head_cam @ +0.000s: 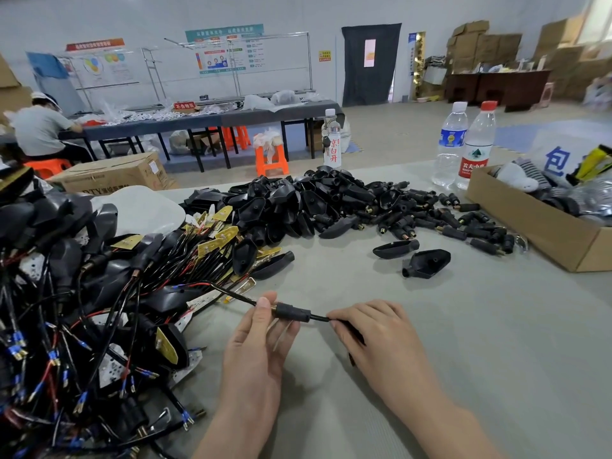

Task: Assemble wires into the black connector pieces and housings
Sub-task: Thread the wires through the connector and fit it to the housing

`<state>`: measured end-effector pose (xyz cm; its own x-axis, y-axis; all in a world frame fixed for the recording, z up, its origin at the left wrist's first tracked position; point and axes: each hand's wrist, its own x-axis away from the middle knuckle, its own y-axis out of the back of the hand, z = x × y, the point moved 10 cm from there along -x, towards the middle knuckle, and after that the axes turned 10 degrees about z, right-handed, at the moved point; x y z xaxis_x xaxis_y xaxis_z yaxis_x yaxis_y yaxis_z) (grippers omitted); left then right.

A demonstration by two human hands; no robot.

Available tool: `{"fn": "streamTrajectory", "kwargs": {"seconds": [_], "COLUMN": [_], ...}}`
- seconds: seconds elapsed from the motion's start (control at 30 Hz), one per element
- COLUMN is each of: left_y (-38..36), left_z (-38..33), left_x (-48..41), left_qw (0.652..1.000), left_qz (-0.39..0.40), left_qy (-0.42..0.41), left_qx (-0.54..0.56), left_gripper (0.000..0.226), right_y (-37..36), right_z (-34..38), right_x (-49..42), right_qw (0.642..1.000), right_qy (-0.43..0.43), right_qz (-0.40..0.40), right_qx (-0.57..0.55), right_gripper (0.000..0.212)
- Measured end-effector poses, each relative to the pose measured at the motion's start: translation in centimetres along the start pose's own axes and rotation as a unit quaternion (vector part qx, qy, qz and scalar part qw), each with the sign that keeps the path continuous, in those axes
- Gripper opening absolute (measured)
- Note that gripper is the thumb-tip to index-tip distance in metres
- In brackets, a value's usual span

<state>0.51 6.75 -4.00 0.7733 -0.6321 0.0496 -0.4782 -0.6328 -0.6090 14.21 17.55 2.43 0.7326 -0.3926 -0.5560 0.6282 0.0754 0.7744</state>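
Black and cylindrical, a plastic connector piece (294, 312) with a brass collar at its left end is held just above the grey bench (447, 376), near the front and between the two hands. A thin black wire (231, 293) runs through it. The left hand (256, 342) grips the connector piece at its collar end, thumb on top and fingers curled beneath. The right hand (374, 336) lies just to the right and pinches the wire where it leaves the piece's right end, fingers curled in. From the left hand the wire runs off to the far left into a tangle of black and red wired assemblies with yellow boards and blue terminals (66, 309), which covers the left side of the bench.

Farther off, in the middle, lies a heap of black teardrop-shaped plastic housings (298, 200). Right of it is a scatter of small black brass-tipped connector pieces (430, 220). Two loose housings (427, 263) lie apart, right of and beyond the hands. An open brown cardboard box (536, 233) stands at the right edge, with two clear plastic water bottles (477, 144) just behind it.
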Motion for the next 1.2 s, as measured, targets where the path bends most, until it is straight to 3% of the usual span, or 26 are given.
{"fn": "streamTrajectory", "kwargs": {"seconds": [0.17,0.47,0.63,1.03,1.2], "left_y": [-1.1,0.1,-1.4,-0.6,-2.0], "left_z": [0.8,0.0,0.7,-0.2,0.3], "left_x": [0.3,-0.1,0.2,0.2,0.6], "left_qw": [0.999,1.000,0.998,0.999,0.997], "left_qz": [0.027,-0.001,0.042,0.024,0.053], "left_qy": [0.008,0.002,0.017,-0.002,-0.002], "left_qx": [-0.017,-0.002,-0.032,-0.026,-0.060], "left_gripper": [0.021,0.022,0.022,0.024,0.026], "right_y": [-0.4,-1.2,-1.4,-1.8,-2.2], "right_z": [0.3,-0.4,-1.0,-1.5,-2.0], "right_x": [0.0,0.1,0.2,0.3,0.5], "right_qw": [1.000,0.998,0.995,0.990,0.984], "right_qy": [0.006,-0.017,-0.034,-0.063,-0.080], "right_qz": [0.012,0.048,0.073,0.067,0.078], "right_qx": [-0.020,-0.032,-0.060,-0.110,-0.140], "right_gripper": [0.009,0.008,0.003,0.007,0.006]}}
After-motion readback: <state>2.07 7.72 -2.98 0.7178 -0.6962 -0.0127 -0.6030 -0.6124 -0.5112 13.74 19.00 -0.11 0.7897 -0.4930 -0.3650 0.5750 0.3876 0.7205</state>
